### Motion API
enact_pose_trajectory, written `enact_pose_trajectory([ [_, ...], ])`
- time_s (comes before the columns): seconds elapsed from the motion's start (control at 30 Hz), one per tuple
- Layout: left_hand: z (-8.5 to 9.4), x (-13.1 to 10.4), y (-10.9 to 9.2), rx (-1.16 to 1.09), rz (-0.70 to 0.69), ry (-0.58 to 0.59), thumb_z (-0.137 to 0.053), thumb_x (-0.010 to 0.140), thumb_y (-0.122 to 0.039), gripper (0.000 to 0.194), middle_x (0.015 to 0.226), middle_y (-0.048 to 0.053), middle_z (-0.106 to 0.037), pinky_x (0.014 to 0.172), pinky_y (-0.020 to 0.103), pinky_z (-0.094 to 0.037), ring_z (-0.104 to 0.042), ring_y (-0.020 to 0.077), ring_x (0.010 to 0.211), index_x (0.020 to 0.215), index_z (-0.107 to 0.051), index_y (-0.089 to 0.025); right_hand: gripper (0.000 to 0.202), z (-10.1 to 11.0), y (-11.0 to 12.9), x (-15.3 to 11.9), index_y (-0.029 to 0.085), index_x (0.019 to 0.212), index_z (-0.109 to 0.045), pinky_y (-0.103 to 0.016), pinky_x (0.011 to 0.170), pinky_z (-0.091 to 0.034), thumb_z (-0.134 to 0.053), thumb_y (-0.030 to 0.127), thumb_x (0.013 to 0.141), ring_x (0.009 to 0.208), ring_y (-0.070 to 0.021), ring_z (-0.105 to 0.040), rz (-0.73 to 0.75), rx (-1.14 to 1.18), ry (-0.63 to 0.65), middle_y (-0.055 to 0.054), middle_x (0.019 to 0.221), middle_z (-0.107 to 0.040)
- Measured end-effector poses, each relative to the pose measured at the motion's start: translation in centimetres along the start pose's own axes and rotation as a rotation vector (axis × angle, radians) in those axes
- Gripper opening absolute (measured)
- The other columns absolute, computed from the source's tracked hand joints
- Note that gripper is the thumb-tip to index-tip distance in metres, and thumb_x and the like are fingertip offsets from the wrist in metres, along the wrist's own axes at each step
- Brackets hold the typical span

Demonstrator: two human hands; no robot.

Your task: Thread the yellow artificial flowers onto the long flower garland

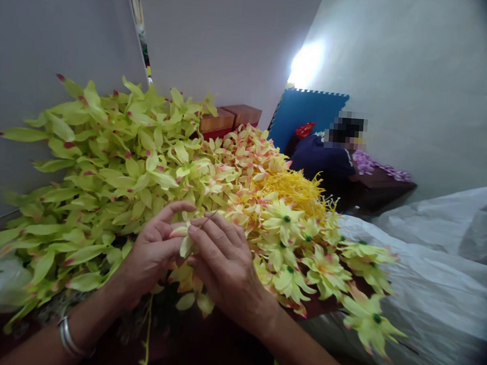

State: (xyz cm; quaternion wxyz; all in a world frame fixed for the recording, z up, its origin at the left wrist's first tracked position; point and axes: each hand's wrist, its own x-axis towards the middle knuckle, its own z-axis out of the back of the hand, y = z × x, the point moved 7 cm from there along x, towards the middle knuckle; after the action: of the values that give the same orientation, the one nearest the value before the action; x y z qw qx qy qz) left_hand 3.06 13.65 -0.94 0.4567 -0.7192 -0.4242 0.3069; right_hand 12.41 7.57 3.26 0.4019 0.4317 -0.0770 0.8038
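Note:
Both of my hands meet in front of a large heap of artificial petals. My left hand (158, 240) pinches a pale yellow-green artificial flower petal (185, 245) with a pinkish tip. Against its other side, my right hand (224, 256) has its fingers closed on the same piece, and a thin dark stem sticks up between the fingers. Long yellow-green petals (114, 179) with red tips fill the pile on the left. Smaller yellow and pink petals (253, 155) lie behind my hands. To the right are several assembled yellow flowers (289, 277) with green centres.
Yellow stringy strands (295, 191) lie beyond the assembled flowers. Reddish-brown boxes (246, 116) stand against the wall. A person in a dark shirt (322, 157) sits farther back near purple petals (370, 163). White plastic sheeting (428, 284) spreads along the right, and a blue mat (307, 112) leans behind.

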Motion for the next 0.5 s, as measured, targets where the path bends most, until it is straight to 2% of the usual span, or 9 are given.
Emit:
enact_pose_trajectory([
  [0.23, 0.2, -0.2, -0.4, -0.018, -0.010, -0.037, -0.068, 0.065, -0.009, 0.045, 0.053, -0.006, -0.054, 0.041, 0.015, -0.035, -0.049, 0.0078, 0.043, 0.105, -0.052, -0.021, 0.029, -0.4, 0.2, 0.1, 0.014, 0.116, -0.054, -0.040, 0.092, -0.042, -0.048, 0.022, 0.089, 0.117, -0.0253, -0.050, 0.001, -0.006, 0.022, -0.011, 0.114, -0.063],
  [0.37, 0.3, -0.2, -0.5, -0.024, -0.020, -0.063, -0.068, 0.067, -0.010, 0.042, 0.056, -0.004, -0.059, 0.041, 0.015, -0.038, -0.048, 0.0065, 0.040, 0.104, -0.052, -0.020, 0.029, -0.7, 0.4, 0.3, 0.012, 0.116, -0.053, -0.038, 0.088, -0.043, -0.045, 0.022, 0.090, 0.112, -0.0234, -0.053, 0.009, 0.007, 0.050, -0.012, 0.112, -0.064],
  [0.5, 0.2, -0.2, -0.8, -0.083, -0.025, -0.053, -0.071, 0.064, -0.009, 0.043, 0.064, 0.000, -0.066, 0.044, 0.016, -0.043, -0.054, 0.0081, 0.045, 0.102, -0.052, -0.020, 0.030, -1.1, 0.5, 0.4, 0.008, 0.118, -0.051, -0.039, 0.087, -0.043, -0.044, 0.018, 0.090, 0.111, -0.0232, -0.053, 0.012, 0.000, 0.067, -0.015, 0.115, -0.062],
])
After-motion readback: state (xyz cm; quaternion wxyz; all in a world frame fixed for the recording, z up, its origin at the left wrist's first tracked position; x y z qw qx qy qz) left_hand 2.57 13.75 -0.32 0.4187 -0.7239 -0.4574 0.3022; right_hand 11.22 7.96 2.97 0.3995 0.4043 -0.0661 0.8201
